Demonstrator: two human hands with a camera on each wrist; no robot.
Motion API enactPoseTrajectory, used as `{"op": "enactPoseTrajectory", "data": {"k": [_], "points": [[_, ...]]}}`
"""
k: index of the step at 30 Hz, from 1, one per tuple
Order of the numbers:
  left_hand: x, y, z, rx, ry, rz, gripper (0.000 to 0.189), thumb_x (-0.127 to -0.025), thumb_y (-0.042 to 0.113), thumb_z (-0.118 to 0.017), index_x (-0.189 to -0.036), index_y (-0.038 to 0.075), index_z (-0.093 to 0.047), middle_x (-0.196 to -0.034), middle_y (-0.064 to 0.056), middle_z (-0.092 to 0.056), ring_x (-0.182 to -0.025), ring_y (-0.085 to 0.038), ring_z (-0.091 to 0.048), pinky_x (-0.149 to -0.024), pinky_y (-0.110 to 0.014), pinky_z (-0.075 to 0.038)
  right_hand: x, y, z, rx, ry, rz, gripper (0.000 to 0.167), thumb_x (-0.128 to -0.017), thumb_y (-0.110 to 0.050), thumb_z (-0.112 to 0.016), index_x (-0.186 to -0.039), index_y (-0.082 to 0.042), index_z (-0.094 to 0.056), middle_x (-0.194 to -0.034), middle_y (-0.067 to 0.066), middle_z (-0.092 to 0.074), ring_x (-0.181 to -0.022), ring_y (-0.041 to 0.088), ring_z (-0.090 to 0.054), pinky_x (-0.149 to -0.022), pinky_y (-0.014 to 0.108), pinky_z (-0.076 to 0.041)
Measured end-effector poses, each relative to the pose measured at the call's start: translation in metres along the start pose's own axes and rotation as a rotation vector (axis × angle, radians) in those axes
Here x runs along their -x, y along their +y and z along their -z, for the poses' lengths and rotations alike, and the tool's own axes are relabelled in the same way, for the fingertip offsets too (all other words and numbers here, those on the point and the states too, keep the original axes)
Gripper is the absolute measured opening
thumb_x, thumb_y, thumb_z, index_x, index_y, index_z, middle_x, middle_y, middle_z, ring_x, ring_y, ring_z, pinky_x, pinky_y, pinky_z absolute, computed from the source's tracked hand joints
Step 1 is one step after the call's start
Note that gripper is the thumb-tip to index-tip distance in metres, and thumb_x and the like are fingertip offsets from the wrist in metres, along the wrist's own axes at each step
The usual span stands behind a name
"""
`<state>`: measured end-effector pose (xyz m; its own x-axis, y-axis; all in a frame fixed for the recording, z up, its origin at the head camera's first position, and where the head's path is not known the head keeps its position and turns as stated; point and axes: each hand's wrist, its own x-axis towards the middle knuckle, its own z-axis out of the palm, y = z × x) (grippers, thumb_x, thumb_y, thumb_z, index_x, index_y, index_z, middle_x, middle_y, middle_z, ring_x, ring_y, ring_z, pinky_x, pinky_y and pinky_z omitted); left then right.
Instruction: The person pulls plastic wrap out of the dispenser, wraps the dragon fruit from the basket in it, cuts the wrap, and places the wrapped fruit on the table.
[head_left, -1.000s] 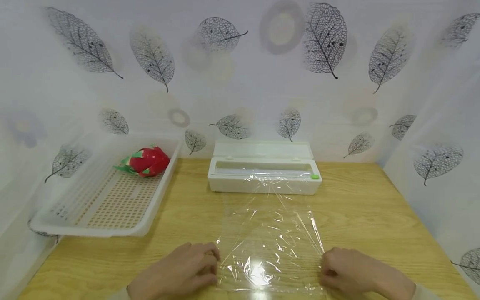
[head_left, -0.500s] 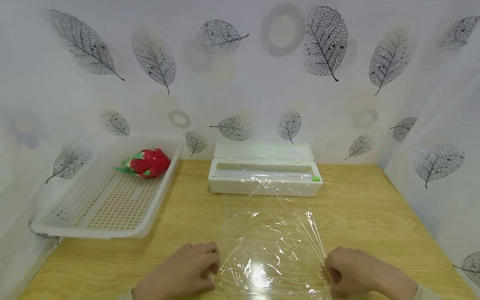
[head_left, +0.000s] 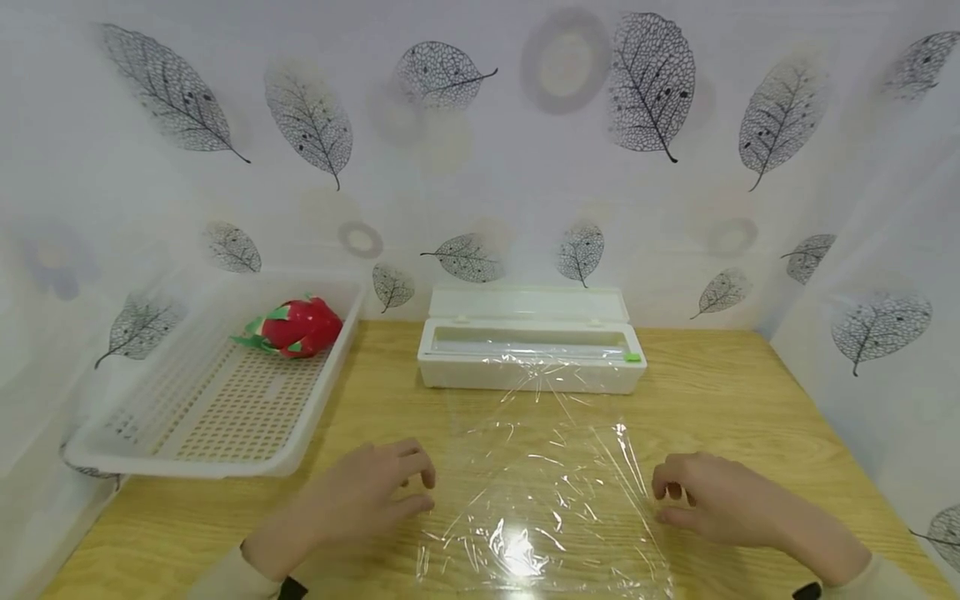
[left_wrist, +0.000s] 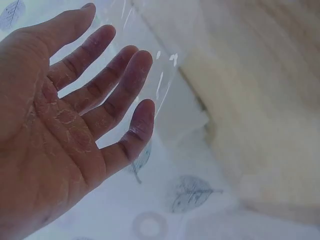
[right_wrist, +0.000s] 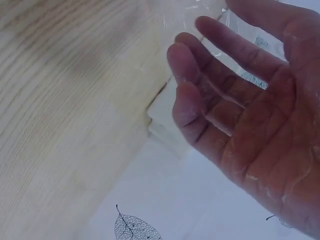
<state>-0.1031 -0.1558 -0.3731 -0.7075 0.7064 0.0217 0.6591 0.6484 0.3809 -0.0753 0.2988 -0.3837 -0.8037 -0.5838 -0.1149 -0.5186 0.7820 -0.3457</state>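
Observation:
A sheet of clear cling film [head_left: 555, 492] runs from a white dispenser box [head_left: 525, 377] across the table toward the near edge, wrinkled and glossy. My left hand [head_left: 363, 496] hovers beside its left edge, fingers loosely bent and apart, holding nothing. On the other side, my right hand [head_left: 720, 496] is near the film's right edge, fingers relaxed and thumb apart. Both wrist views show the left palm [left_wrist: 65, 120] and the right palm [right_wrist: 270, 130] bare. The box lid [head_left: 525, 304] stands raised, a roll inside, and a green slider [head_left: 632, 357] sits at its right end.
A white plastic basket [head_left: 300, 446] with a perforated bottom stands at the left, a red dragon fruit [head_left: 303, 327] with green tips inside it. Behind the wooden table [head_left: 750, 400] hangs a leaf-patterned white sheet [head_left: 480, 192], which also lines both sides.
Both hands have let go of the film's near corners and moved up and away from the near edge, their fingers loosening. The film now lies spread on the table.

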Motion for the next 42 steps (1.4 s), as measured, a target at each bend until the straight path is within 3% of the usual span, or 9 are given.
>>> {"op": "enactPoseTrajectory", "data": {"k": [3,6,13,17,20,23,32,42], "points": [[0.003,-0.003,0.017,-0.002,0.063,-0.001,0.011,-0.098,0.034,-0.069,-0.103,0.025,-0.066,-0.105,0.013,-0.066,-0.083,-0.008,-0.067,-0.071,-0.024,-0.053,-0.002,0.002,0.001,0.012,0.069,0.061,0.012,-0.092,-0.032,-0.076,-0.096,-0.026,-0.068,-0.091,-0.018,-0.063,-0.077,-0.005,-0.053,-0.061,0.022,-0.048],[0.008,-0.005,0.037,-0.020,0.082,0.041,0.008,-0.099,0.034,-0.067,-0.104,0.028,-0.065,-0.106,0.015,-0.066,-0.089,-0.009,-0.069,-0.070,-0.024,-0.054,-0.003,0.001,-0.003,0.047,0.143,0.103,0.015,-0.091,-0.029,-0.077,-0.103,-0.024,-0.069,-0.099,-0.014,-0.067,-0.083,0.000,-0.061,-0.066,0.024,-0.054],[0.013,-0.011,0.085,-0.120,0.125,0.126,0.015,-0.098,0.034,-0.068,-0.111,0.027,-0.067,-0.109,0.012,-0.069,-0.092,-0.009,-0.068,-0.071,-0.029,-0.054,-0.001,-0.008,-0.024,0.253,0.342,0.122,0.044,-0.083,-0.039,-0.083,-0.123,-0.026,-0.069,-0.130,-0.003,-0.067,-0.112,0.020,-0.068,-0.086,0.043,-0.060],[0.012,-0.019,0.111,-0.198,0.185,0.154,0.021,-0.097,0.030,-0.070,-0.115,0.020,-0.068,-0.112,0.003,-0.070,-0.092,-0.014,-0.068,-0.071,-0.034,-0.056,-0.002,-0.008,-0.037,0.352,0.364,0.146,0.065,-0.080,-0.049,-0.083,-0.136,-0.023,-0.064,-0.143,0.004,-0.061,-0.124,0.026,-0.064,-0.092,0.049,-0.058],[0.008,-0.032,0.128,-0.241,0.233,0.171,0.028,-0.097,0.028,-0.071,-0.121,0.015,-0.066,-0.114,-0.005,-0.069,-0.092,-0.019,-0.068,-0.072,-0.038,-0.057,-0.002,-0.006,-0.043,0.385,0.337,0.148,0.066,-0.082,-0.057,-0.078,-0.136,-0.023,-0.064,-0.144,0.006,-0.061,-0.124,0.027,-0.063,-0.093,0.050,-0.056],[0.001,-0.046,0.143,-0.261,0.242,0.212,0.034,-0.098,0.028,-0.068,-0.127,0.012,-0.061,-0.120,-0.013,-0.066,-0.096,-0.027,-0.068,-0.076,-0.047,-0.058,-0.003,-0.003,-0.047,0.402,0.309,0.164,0.061,-0.085,-0.062,-0.073,-0.132,-0.022,-0.067,-0.141,0.005,-0.063,-0.122,0.026,-0.064,-0.091,0.051,-0.055],[-0.021,-0.092,0.168,-0.229,0.193,0.330,0.044,-0.101,0.028,-0.061,-0.140,0.008,-0.052,-0.139,-0.025,-0.051,-0.111,-0.038,-0.064,-0.083,-0.059,-0.056,-0.005,0.002,-0.050,0.425,0.298,0.199,0.063,-0.081,-0.059,-0.076,-0.130,-0.020,-0.068,-0.138,0.002,-0.064,-0.120,0.022,-0.065,-0.088,0.049,-0.053],[-0.030,-0.141,0.167,-0.181,0.112,0.439,0.058,-0.099,0.036,-0.063,-0.142,0.000,-0.046,-0.139,-0.035,-0.045,-0.120,-0.048,-0.050,-0.096,-0.068,-0.047,-0.005,0.003,-0.049,0.398,0.266,0.166,0.064,-0.082,-0.061,-0.075,-0.132,-0.022,-0.067,-0.140,0.000,-0.063,-0.120,0.021,-0.065,-0.086,0.048,-0.054]]}}
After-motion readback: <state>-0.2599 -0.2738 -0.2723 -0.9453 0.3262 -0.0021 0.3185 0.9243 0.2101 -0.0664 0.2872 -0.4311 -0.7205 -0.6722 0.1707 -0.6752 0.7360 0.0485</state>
